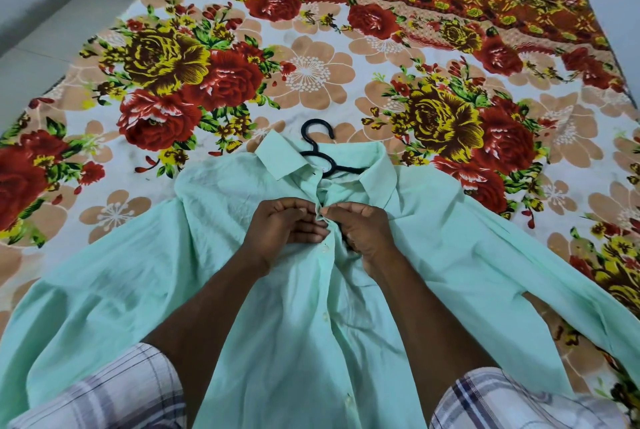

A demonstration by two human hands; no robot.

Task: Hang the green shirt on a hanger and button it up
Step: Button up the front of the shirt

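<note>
Plaid sleeves (pixel 104 390) fill the bottom corners; left hand (pixel 282 226) and right hand (pixel 362 231) pinch, with curled fingers (pixel 310 231), the front edges of the green shirt (pixel 242 290), mid-frame on the bed (pixel 311 72) over its hanger (pixel 317 148). Likely soft and limp: hold near the buttons (pixel 325 316).

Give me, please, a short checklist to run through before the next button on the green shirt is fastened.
1. Hanger inside the green shirt, hook out past the collar: ok.
2. Left hand pinches one front edge: ok.
3. Right hand pinches the other edge at the same spot: ok.
4. Fastening under the fingers finished: cannot tell.
5. Collar closed: not ok, it lies open.
6. Lower buttons fastened: cannot tell.
</note>
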